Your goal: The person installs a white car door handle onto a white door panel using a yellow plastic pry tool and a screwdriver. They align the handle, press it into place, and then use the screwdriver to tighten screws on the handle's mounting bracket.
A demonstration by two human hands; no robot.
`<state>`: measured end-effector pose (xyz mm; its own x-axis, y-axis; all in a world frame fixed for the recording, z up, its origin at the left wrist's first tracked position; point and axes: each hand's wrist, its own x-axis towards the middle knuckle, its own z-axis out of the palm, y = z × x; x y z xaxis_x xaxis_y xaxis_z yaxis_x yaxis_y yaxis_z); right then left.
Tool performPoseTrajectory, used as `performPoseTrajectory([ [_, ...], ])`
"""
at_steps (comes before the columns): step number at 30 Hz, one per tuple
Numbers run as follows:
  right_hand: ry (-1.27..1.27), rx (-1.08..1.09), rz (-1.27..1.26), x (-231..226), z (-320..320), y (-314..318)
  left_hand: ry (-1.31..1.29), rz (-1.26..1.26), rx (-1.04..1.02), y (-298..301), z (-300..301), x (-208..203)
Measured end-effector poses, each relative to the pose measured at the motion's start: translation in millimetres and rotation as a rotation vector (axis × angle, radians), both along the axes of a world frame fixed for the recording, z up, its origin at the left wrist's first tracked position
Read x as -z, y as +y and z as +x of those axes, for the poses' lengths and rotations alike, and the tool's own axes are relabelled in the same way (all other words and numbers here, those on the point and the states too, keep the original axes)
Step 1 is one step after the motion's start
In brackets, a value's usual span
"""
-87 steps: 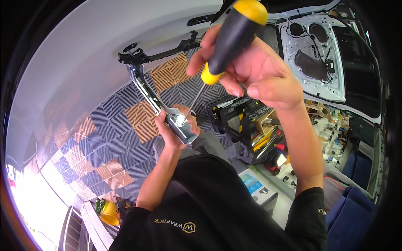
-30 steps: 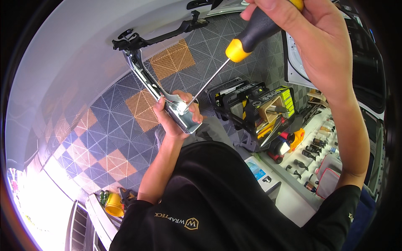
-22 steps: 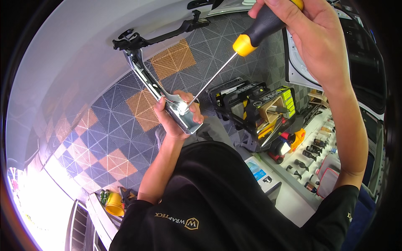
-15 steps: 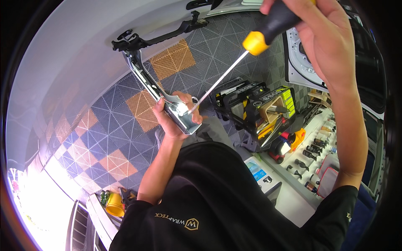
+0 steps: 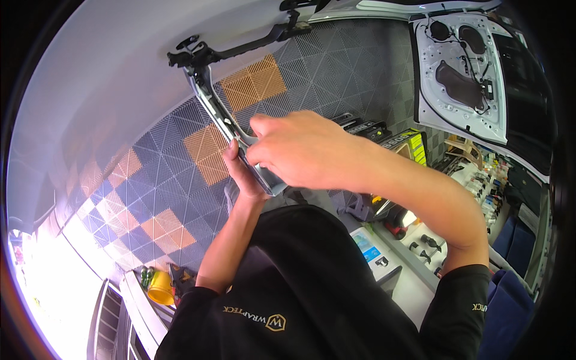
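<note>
A long silver-and-black trim piece (image 5: 210, 99) slants down from the upper left, its far end at a black bar-like bracket (image 5: 246, 45). My left hand (image 5: 244, 180) is closed around its near end, with the thumb along one side. Over that same end lies my right hand (image 5: 306, 147), its fingers bent in against the piece. Whatever is between those fingertips is hidden by the hand, and no screwdriver is visible.
A pale car body panel (image 5: 78, 120) curves along the left. To the upper right hangs a stripped car door (image 5: 492, 66). Tool boxes (image 5: 414, 144) stand behind my right forearm, above a white bench (image 5: 414, 288) with small parts. A yellow cup (image 5: 161, 288) sits at lower left.
My right hand has come down and left from the upper right onto the trim piece. The black-and-yellow screwdriver it held is out of sight. My left hand keeps its hold.
</note>
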<state>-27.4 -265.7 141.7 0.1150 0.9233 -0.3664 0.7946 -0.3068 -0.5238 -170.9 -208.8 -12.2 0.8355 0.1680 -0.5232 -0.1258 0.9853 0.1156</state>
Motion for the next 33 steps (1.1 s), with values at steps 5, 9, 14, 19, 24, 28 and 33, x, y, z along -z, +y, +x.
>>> performPoseTrajectory([
  [5, 0.162, -0.168, -0.235, 17.0, 16.3, 21.3, -0.235, -0.106, 0.068, 8.2, -1.5, -4.4],
  [9, 0.149, -0.324, -0.280, 15.2, 21.5, 36.5, -0.139, -0.014, 0.074, 9.9, -5.1, -0.6],
  [14, 0.096, -0.502, -0.254, 17.8, 24.3, 52.0, -0.187, -0.148, 0.076, 10.8, -11.3, 6.4],
  [19, 0.152, -0.456, -0.259, 28.1, 24.5, 59.8, -0.185, -0.172, 0.106, 12.9, -13.3, 12.8],
  [24, 0.202, -0.403, -0.291, 34.9, 24.6, 56.1, -0.189, -0.180, 0.147, 12.9, -13.2, 18.7],
  [28, 0.215, -0.388, -0.286, 40.4, 22.6, 55.7, -0.162, -0.163, 0.152, 14.2, -14.1, 20.1],
  [33, 0.238, -0.320, -0.294, 43.0, 21.8, 49.6, -0.146, -0.152, 0.163, 17.7, -13.8, 17.4],
])
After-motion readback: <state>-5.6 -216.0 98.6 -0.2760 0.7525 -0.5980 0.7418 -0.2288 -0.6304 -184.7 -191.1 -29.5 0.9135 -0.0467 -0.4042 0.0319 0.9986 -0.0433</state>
